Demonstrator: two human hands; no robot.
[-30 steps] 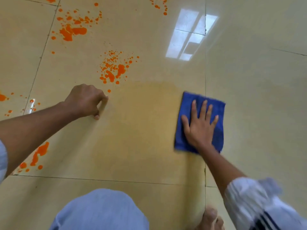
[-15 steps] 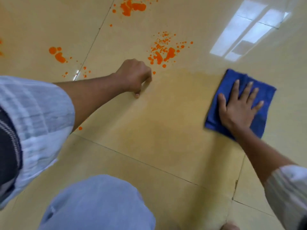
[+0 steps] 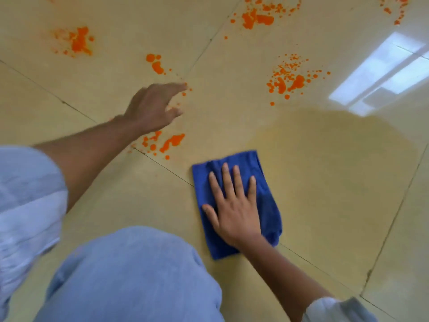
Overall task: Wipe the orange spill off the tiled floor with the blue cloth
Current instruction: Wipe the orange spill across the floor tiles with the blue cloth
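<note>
The folded blue cloth [image 3: 267, 205] lies flat on the beige tiled floor [image 3: 336, 194], and my right hand [image 3: 234, 210] presses down on it with fingers spread. Orange spill patches dot the floor: one [image 3: 171, 141] just left of the cloth near a grout line, a spattered one [image 3: 290, 80] further ahead, a blob [image 3: 156, 65] beyond my left hand, and others [image 3: 79, 41] [image 3: 255, 18] far off. My left hand [image 3: 155, 108] is blurred, fingers spread, above the floor over small orange drops, holding nothing. A dull wet smear [image 3: 348, 135] lies right of the cloth.
My knee in light blue trousers [image 3: 130, 275] fills the lower middle, close to the cloth. A pale sleeve [image 3: 25, 201] covers my left upper arm. A bright window reflection [image 3: 383, 75] glares on the tiles at the right.
My right hand has slid the cloth left and nearer to my knee. My left hand has lifted from a fist on the floor and opened, reaching forward. The view has swung left.
</note>
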